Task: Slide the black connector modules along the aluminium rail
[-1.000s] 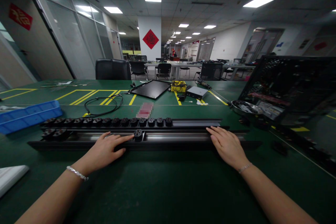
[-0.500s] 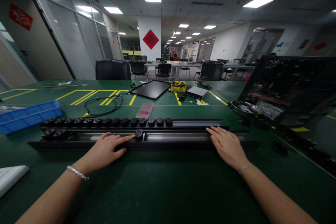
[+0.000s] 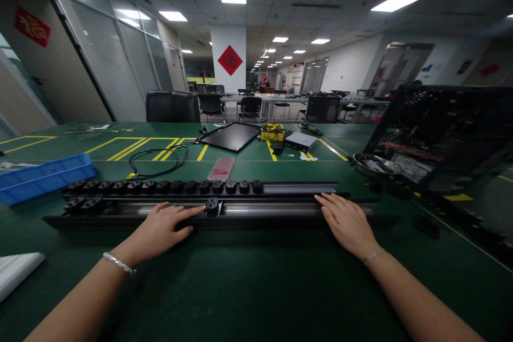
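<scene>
Lying across the table in front of me is a long black metal channel (image 3: 272,209) with a shiny inner face. One black socket module (image 3: 212,205) sits in it near the middle. The index fingertip of my left hand (image 3: 162,230) touches that module's left side, fingers stretched out. My right hand (image 3: 347,222) rests open over the channel's right part, its fingertips near the rear edge. Two more black modules (image 3: 92,204) sit at the channel's left end. Behind it, a second channel (image 3: 298,188) holds a row of several such modules along its left part.
A blue plastic bin (image 3: 44,177) stands at the left. Farther back are a looped black cable (image 3: 158,163), a flat black panel (image 3: 230,136), a yellow box (image 3: 273,131) and a grey box (image 3: 301,141). At right are a metal bowl (image 3: 374,163) and an open computer case (image 3: 444,128).
</scene>
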Motion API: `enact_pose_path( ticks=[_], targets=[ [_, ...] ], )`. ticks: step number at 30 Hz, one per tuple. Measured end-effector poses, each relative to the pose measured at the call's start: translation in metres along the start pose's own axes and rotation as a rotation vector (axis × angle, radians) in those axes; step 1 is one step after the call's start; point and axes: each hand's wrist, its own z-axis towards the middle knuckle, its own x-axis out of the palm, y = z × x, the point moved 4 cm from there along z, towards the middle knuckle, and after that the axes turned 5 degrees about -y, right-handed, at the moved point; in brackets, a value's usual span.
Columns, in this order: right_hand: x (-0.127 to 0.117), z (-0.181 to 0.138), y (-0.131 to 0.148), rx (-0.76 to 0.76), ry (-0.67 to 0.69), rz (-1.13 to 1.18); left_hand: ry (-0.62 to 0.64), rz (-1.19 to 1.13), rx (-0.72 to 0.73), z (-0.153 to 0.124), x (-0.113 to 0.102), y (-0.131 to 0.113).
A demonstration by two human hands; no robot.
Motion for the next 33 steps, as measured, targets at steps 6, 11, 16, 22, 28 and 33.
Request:
enact_pose_path(
  ticks=[6, 11, 16, 22, 28, 33],
  targets=[
    [0.002, 0.000, -0.001, -0.011, -0.011, -0.006, -0.003, -0.008, -0.011, -0.001, -0.001, -0.003],
    [0.003, 0.000, -0.001, -0.013, -0.009, -0.013, -0.036, -0.020, 0.007, -0.003, -0.004, -0.008],
    [0.002, -0.001, -0.001, -0.004, 0.002, -0.011, -0.088, -0.030, 0.044, -0.003, -0.003, -0.010],
    [0.001, -0.001, -0.001, -0.009, 0.001, -0.006, -0.089, -0.081, 0.079, -0.003, -0.001, -0.013],
    [0.001, 0.000, -0.001, -0.006, -0.005, -0.001, -0.057, -0.087, 0.063, -0.002, 0.000, -0.012],
    [0.001, 0.000, -0.001, -0.002, 0.008, -0.002, -0.054, -0.089, 0.055, -0.001, 0.002, -0.012]
  ],
)
